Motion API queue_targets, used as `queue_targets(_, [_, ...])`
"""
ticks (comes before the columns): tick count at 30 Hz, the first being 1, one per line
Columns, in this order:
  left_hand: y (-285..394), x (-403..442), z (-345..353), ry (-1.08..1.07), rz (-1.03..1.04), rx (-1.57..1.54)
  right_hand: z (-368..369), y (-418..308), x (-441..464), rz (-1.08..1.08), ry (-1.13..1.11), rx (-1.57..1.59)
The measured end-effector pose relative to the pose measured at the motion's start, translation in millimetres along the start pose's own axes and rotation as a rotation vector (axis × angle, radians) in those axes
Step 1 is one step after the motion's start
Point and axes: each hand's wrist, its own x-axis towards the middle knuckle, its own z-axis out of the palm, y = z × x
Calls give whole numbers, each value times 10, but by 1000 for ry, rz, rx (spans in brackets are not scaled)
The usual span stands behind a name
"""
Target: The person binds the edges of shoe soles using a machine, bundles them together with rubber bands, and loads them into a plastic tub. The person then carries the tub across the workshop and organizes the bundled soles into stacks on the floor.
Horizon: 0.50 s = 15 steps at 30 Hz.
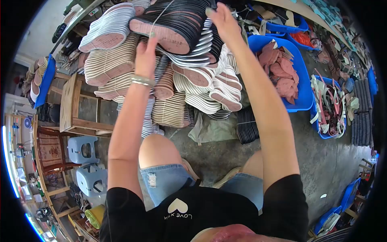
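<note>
A tied bundle of black-edged insoles (177,30) lies on top of a big pile of stacked sole bundles, a thin cord running round it. My left hand (146,54) is at the bundle's near left side, its fingers pointing up by the cord. At the bundle's right end is my right hand (222,20), thumb and fingers apart near its black edge. Whether either hand grips the bundle cannot be made out. Around it lie white-edged bundles (107,30), cream-edged bundles (111,60) and tan-edged bundles (168,111).
Blue bins stand at the right, one with pink pieces (278,72), another with mixed strips (328,105). A wooden frame (70,105) and light blue stools (82,149) are at the left. A grey-green cloth (213,129) and a black striped bundle (247,125) lie on the floor.
</note>
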Motion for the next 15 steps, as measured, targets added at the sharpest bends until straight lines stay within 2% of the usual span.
queue_targets(3, [17, 88, 140, -86, -49, -246, 198, 219, 728, 141, 79, -17])
queue_targets(5, [55, 162, 181, -89, -54, -321, 241, 376, 918, 245, -71, -194])
queue_targets(6, [51, 185, 191, -103, -81, -380, 279, 484, 976, 218, -269, -123])
queue_targets(7, [21, 222, 195, -118, -110, -438, 377, 547, 943, 140, -155, -226])
queue_targets(9, [-55, 259, 222, -120, -152, -493, 390, 631, 996, 140, -96, -283])
queue_targets(11, [-3, 265, 250, -99, -301, -603, 321, 540, 967, 119, -103, -243])
queue_targets(13, [-86, 332, 193, -138, -293, -632, 200, 418, 947, 89, -247, -458])
queue_targets(15, [-140, 328, 162, -191, -271, -718, 156, 408, 935, 83, -219, -371])
